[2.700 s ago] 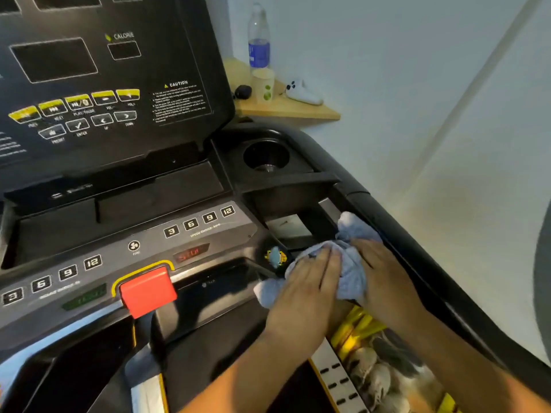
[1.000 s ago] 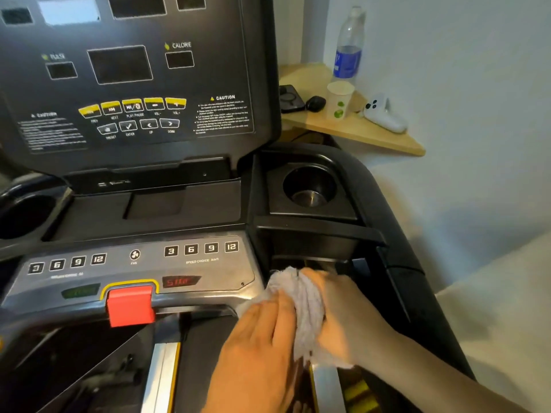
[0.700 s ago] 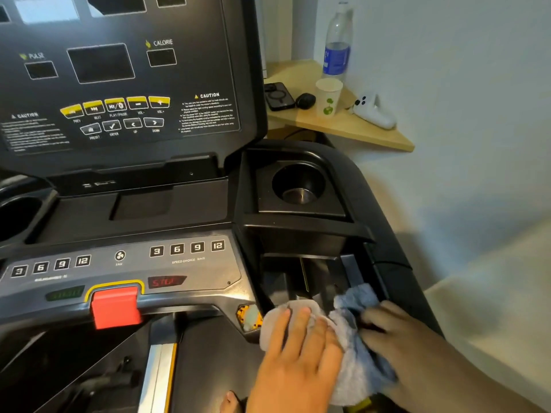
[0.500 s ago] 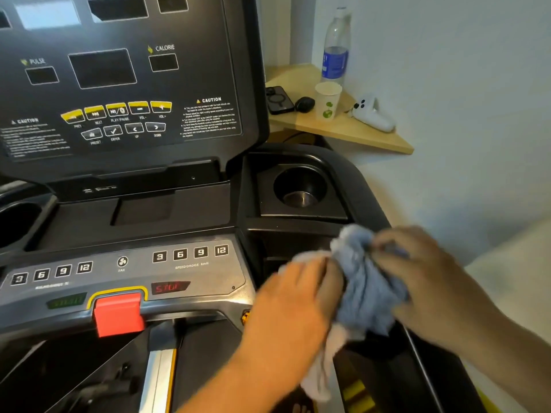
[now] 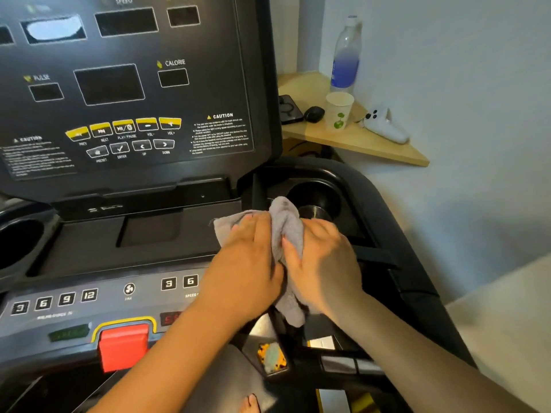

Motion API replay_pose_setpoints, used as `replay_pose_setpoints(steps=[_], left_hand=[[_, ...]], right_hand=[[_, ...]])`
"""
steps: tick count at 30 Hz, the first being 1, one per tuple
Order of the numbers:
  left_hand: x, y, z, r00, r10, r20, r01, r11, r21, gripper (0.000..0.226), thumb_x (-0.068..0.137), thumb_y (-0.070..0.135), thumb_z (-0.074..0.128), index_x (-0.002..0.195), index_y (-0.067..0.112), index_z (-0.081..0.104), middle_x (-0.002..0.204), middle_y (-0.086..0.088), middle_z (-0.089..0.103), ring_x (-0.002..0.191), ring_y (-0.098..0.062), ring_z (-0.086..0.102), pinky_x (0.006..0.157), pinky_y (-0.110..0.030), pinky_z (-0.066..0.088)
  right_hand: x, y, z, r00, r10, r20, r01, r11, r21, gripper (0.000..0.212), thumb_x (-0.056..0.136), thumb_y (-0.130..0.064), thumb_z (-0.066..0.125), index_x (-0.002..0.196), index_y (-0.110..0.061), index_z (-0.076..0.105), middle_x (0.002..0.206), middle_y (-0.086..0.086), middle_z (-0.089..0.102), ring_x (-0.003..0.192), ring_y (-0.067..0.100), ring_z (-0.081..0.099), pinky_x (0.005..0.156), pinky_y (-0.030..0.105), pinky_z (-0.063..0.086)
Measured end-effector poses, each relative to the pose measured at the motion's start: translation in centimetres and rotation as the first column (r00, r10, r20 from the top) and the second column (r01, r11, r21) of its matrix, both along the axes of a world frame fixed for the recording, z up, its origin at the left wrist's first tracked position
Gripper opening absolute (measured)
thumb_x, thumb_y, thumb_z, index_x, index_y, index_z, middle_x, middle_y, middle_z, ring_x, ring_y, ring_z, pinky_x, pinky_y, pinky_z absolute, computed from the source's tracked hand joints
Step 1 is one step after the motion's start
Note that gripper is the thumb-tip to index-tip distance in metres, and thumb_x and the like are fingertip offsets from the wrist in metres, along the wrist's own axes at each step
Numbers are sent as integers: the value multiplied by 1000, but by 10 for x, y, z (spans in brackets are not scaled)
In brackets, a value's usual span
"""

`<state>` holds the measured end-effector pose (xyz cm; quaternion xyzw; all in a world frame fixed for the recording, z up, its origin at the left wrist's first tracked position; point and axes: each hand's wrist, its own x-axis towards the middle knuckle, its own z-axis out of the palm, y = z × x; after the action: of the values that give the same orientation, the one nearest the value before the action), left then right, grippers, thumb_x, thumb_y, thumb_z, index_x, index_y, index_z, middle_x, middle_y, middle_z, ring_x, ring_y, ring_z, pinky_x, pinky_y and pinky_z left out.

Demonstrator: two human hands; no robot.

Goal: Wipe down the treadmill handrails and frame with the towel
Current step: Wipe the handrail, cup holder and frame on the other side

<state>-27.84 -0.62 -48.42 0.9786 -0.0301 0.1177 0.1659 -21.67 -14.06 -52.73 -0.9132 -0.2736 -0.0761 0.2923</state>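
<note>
A crumpled grey towel (image 5: 283,222) lies on the black treadmill console (image 5: 149,234), at the inner edge of the right cup holder (image 5: 316,198). My left hand (image 5: 247,263) presses flat on the towel's left part, fingers stretched forward. My right hand (image 5: 325,263) grips the towel's right part, thumb dug into the bunched fold between the hands. A tail of the towel hangs below my right palm. The black right handrail (image 5: 402,248) curves along the right side, beside my right forearm.
A red stop button (image 5: 123,344) sits at the console's front, with a left cup holder (image 5: 18,242) at the far left. A wooden corner shelf (image 5: 372,147) behind the treadmill holds a water bottle (image 5: 346,61), a paper cup (image 5: 338,113), a white controller (image 5: 384,126) and a phone (image 5: 289,110).
Both hands have carried the towel up and forward, from the lower recess by the right handrail to the console tray beside the right cup holder.
</note>
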Motion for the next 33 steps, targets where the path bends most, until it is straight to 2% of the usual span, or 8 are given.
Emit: replay_pose_setpoints(steps=[6, 10, 15, 18, 22, 26, 30, 33], left_hand=[[26, -7, 3, 999, 31, -42, -37, 987, -157, 45, 96, 18, 48, 137, 10, 32, 119, -9, 49, 102, -18, 42, 82, -24, 32], [14, -3, 7, 996, -19, -88, 14, 998, -58, 54, 97, 32, 51, 144, 18, 28, 122, -7, 56, 105, -22, 55, 78, -29, 44], [-10, -10, 15, 999, 2, -43, 7, 979, 204, 62, 89, 40, 58, 143, 24, 32, 120, -1, 61, 102, -24, 62, 71, -34, 52], [-10, -27, 2, 996, -71, -58, 80, 984, 159, 71, 92, 45, 52, 152, 22, 21, 138, -4, 51, 115, -27, 56, 75, -37, 53], [12, -51, -24, 971, -222, -90, 223, 975, 3, 80, 85, 44, 49, 154, 13, 23, 150, -10, 41, 132, -34, 45, 98, -46, 48], [38, -76, -22, 956, -273, -103, 275, 961, 5, 74, 98, 39, 48, 156, 13, 12, 156, -8, 33, 136, -26, 41, 117, -44, 27], [50, -69, -11, 958, -227, -173, 232, 973, 7, 65, 99, 46, 44, 151, 16, 19, 134, -8, 55, 104, -31, 63, 85, -44, 52], [35, -41, -4, 974, -148, -174, 149, 989, -10, 55, 97, 50, 46, 140, 17, 33, 119, -7, 63, 101, -31, 62, 72, -36, 44]], right_hand=[[54, 2, 31, 825, -73, -560, 61, 997, -41, 47, 91, -64, 38, 81, -26, 63, 82, 0, 63, 81, 18, 61, 74, 35, 50], [52, -4, 34, 883, -35, -468, 53, 998, 25, 37, 98, -48, 42, 91, -19, 65, 83, 0, 65, 79, 16, 64, 74, 34, 52], [20, -34, 29, 976, 122, -183, -52, 936, 349, 16, 94, -19, 59, 109, -24, 54, 97, -5, 62, 90, 5, 60, 76, 15, 47], [28, -59, 41, 975, 79, -209, -28, 971, 238, 16, 90, -8, 60, 96, -23, 60, 85, -10, 62, 84, -3, 59, 66, 3, 41], [39, -90, 43, 986, -126, -106, 132, 990, 52, 16, 87, -8, 61, 90, -24, 61, 81, -4, 63, 71, 8, 53, 60, 14, 34], [42, -111, 44, 953, -294, -65, 285, 950, -127, 6, 90, -23, 54, 92, -27, 58, 89, 8, 63, 77, 25, 55, 66, 33, 42], [10, -111, 52, 948, -190, -256, 167, 980, -110, 44, 92, -53, 51, 129, -31, 55, 120, -5, 61, 102, 15, 56, 86, 31, 42], [-16, -91, 48, 947, -47, -318, -8, 985, -171, 79, 78, -83, 25, 147, -44, 31, 155, -7, 29, 137, 17, 37, 106, 45, 40]])
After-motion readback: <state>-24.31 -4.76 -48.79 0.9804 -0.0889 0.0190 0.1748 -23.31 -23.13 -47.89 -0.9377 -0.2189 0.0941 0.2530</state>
